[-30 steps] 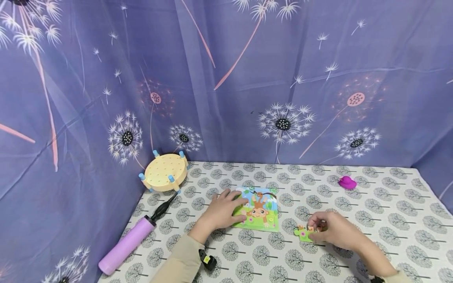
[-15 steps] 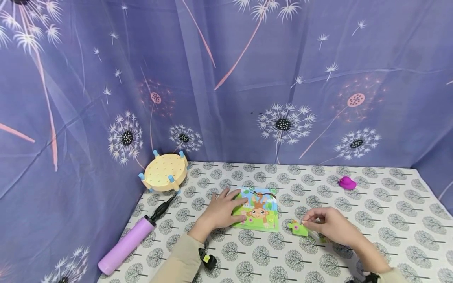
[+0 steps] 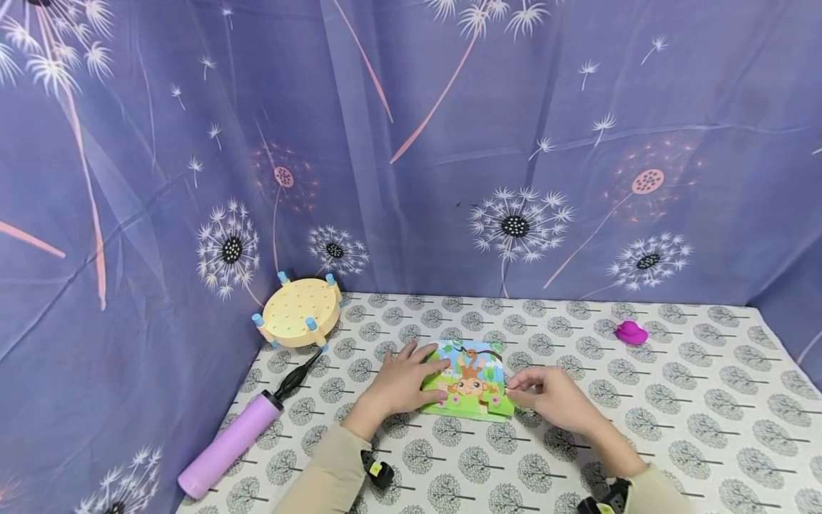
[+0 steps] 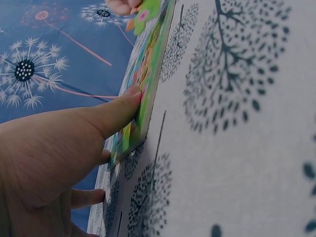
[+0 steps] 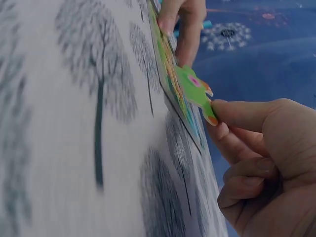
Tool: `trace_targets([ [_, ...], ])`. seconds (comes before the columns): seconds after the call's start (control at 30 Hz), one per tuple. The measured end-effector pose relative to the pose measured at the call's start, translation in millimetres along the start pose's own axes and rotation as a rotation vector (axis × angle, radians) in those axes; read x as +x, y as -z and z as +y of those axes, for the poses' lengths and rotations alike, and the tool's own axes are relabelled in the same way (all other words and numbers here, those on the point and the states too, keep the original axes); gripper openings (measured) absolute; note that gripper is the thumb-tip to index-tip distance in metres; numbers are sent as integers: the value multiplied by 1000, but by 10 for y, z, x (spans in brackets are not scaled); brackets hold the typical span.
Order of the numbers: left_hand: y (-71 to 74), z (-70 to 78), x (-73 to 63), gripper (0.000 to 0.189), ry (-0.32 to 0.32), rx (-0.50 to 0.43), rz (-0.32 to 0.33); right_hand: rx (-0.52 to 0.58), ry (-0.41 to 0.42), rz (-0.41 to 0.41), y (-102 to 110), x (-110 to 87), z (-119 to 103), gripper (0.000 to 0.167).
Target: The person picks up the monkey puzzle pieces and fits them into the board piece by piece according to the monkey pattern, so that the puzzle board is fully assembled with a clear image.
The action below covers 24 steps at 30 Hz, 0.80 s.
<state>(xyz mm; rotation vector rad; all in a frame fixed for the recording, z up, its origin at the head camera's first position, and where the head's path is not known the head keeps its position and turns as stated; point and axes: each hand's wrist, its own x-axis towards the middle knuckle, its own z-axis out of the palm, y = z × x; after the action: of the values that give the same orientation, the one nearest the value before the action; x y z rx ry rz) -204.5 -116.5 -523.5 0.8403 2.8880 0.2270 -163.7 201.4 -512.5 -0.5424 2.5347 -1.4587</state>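
Note:
A square jigsaw puzzle point(image 3: 474, 365) with a cartoon monkey lies on the patterned cloth, in front of me. My left hand point(image 3: 399, 382) rests on its left side with fingers spread; in the left wrist view the thumb point(image 4: 121, 111) presses on the picture. Between thumb and fingertips my right hand point(image 3: 555, 398) pinches a green puzzle piece point(image 5: 193, 86) with a pink flower and orange patches. This piece is over the puzzle's lower right corner, raised and tilted in the right wrist view. The picture beneath it is partly hidden.
Along the left lie a purple hand pump point(image 3: 231, 446) with a black nozzle and a round cream-coloured pegged stand point(image 3: 300, 312) with blue tips. A small magenta hat-like object point(image 3: 632, 333) sits at the back right. Purple dandelion curtains point(image 3: 437, 214) enclose the back and sides.
My right hand has lifted the puzzle piece off the cloth and carried it left to the puzzle's lower right corner. The left hand stays on the puzzle.

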Motion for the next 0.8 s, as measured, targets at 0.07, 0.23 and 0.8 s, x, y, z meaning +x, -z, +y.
trace_targets([
  [0.07,4,2,-1,70,-1,1,0,-6,6,8,-66,60,-35,9],
  [0.23,12,7,-3,70,-1,1,0,0,-10,-7,-207,194,-69,9],
  [0.8,9,0,-6,70,-8,12,9,13,-86,-7,-518,433,-248,13],
])
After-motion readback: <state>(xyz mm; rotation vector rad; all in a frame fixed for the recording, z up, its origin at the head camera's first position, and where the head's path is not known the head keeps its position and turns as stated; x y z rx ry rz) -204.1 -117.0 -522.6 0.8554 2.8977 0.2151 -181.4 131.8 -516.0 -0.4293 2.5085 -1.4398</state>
